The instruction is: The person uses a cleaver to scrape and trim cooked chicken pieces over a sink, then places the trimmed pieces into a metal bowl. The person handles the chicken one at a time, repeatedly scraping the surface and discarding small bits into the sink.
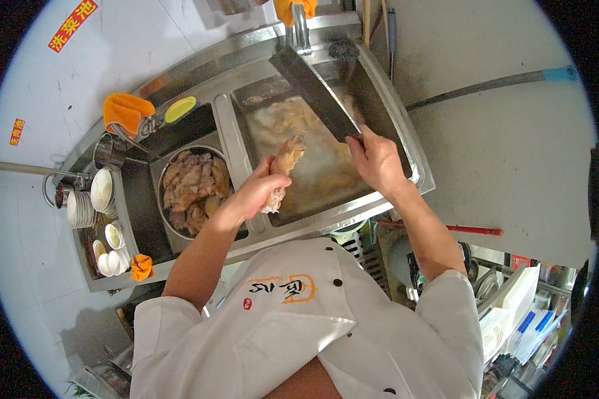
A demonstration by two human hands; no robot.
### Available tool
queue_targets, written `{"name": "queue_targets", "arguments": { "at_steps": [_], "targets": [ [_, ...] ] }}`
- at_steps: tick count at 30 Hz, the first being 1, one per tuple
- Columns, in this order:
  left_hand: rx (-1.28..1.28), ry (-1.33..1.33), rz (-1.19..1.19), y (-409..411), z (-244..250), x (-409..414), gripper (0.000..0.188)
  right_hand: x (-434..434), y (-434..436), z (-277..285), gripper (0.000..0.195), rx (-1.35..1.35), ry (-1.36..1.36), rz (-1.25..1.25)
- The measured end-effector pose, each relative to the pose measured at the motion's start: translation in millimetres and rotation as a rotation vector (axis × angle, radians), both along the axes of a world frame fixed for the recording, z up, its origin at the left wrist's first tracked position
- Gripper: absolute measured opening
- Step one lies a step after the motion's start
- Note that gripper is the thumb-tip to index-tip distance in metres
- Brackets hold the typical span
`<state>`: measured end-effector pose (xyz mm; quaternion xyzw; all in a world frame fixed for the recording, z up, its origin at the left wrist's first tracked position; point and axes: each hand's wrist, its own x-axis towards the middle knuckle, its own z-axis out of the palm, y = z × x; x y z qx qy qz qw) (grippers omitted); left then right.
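My left hand (pixel 258 190) grips a pale, skin-on piece of meat (pixel 290 152), which looks like a pig's trotter, above the rim of the right sink basin. In my right hand (pixel 381 160) is the handle of a broad, dark-bladed cleaver (pixel 317 92). Its blade slants up and away over the basin, apart from the meat. Below both hands, cloudy water fills the right basin (pixel 324 207), with several pale pieces (pixel 299 112) partly under the surface. To the left, a round metal bowl (pixel 162 214) heaped with brownish meat pieces (pixel 194 182) stands in the left basin (pixel 140 209).
A steel faucet (pixel 302 32) rises behind the right basin, near a dark scouring pad (pixel 343 50). Stacked white bowls (pixel 81 209), an orange cloth (pixel 126 110) and a yellow-green dish (pixel 180 109) sit around the left side. A grey hose (pixel 479 89) crosses the right wall.
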<state>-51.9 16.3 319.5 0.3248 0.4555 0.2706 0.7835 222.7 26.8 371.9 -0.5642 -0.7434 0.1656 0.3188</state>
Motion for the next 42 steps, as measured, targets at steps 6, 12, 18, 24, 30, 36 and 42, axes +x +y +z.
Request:
{"name": "queue_targets", "arguments": {
  "at_steps": [6, 12, 18, 24, 30, 36, 42],
  "targets": [
    [-0.033, -0.059, 0.068, -1, 7, 9, 0.033, -27, -34, 9, 0.026, 0.203, 0.013, 0.129],
    [0.120, 0.022, 0.125, -7, 4, 18, 0.011, -44, -47, 1, 0.057, 0.284, -0.122, 0.126],
    [0.241, 0.104, 0.194, -11, -1, 25, 0.011, -45, -47, 0, 0.057, 0.278, -0.100, 0.135],
    [0.227, 0.183, 0.103, -9, 7, 25, 0.041, -43, -47, 0, 0.054, 0.217, -0.011, 0.141],
    [0.362, 0.207, 0.087, -9, 2, 24, 0.040, -43, -45, -4, 0.050, 0.241, -0.017, 0.117],
    [0.134, 0.033, 0.148, -20, -9, 26, 0.018, -50, -45, -15, 0.062, 0.378, -0.167, 0.057],
    [0.116, -0.007, 0.195, -21, -15, 25, 0.021, -48, -39, -27, 0.065, 0.449, -0.229, 0.023]
  ]
}}
